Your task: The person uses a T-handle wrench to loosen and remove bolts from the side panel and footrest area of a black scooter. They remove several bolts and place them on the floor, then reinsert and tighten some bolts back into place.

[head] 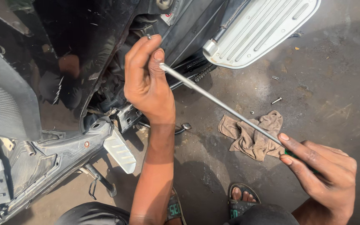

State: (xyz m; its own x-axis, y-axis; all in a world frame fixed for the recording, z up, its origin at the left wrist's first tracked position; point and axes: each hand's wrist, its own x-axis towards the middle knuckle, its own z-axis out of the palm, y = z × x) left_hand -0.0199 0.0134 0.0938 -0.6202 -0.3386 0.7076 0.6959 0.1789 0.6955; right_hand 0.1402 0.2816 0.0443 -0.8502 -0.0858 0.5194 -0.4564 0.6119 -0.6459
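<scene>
We see long screwdriver (226,106), thin metal shaft running diagonally beside black scooter (84,62). Our right hand (321,171) grips its green handle end, fingers closed round it, away from scooter, over grey floor (338,75). Our left hand (146,79) pinches shaft tip between thumb and fingers, right against scooter's open side. Brown rag (253,133) lies under shaft, near scooter. Loose bolt (276,100) beyond rag. Silver footboard (259,29) juts from scooter.

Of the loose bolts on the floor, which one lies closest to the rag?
The tiny bolt just above the rag, beside the long rod. The longer bolt and the small one lie further up, towards the footboard.
</scene>
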